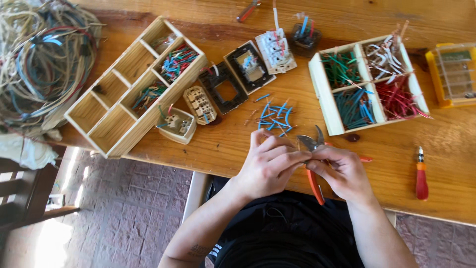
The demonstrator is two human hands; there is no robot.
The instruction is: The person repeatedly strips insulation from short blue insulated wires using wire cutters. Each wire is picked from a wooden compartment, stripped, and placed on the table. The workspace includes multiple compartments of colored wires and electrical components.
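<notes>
Two hands meet at the near edge of the wooden table, just in front of the person's dark-clothed lap. Right hand is closed around orange-handled cutting pliers; metal jaws point up and away, slightly parted, one orange handle sticks out below the hand toward the body. Left hand is curled shut, fingertips pinched right at the plier jaws; whatever it pinches is too small to make out.

Just beyond the hands lies a loose scatter of short blue wire pieces on the bare tabletop. Right of that sits a small four-compartment wooden box: green pieces far-left, white pieces far-right, blue near-left, red near-right. Left side has a long wooden divider tray, angled, mostly empty cells, two cells with mixed coloured wire bits. Between the two boxes: several wall socket parts, a beige socket insert, a black frame plate, a white socket module. Big tangle of cables at far left corner. Red-handled screwdriver lies alone at right, well apart from the hands. Yellow plastic case at far right edge.
</notes>
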